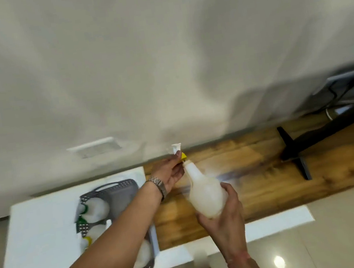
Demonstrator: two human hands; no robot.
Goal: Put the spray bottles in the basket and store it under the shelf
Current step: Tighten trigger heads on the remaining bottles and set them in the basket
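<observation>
A translucent white spray bottle (204,189) with a yellow collar and white trigger head is held above the wooden shelf top (258,174). My right hand (226,216) grips its body from below. My left hand (170,173), a watch on its wrist, grips the bottle's neck and trigger. A grey perforated basket (120,191) sits on the white surface (40,225) to the left, under my left forearm. Several white spray bottles (96,209) with green and yellow collars lie inside it.
A black monitor stand (293,151) rests on the wooden top at the right, with a screen and cables (348,87) behind it. A white wall with a vent plate (95,147) rises behind. Glossy floor tiles (347,234) and my feet show below.
</observation>
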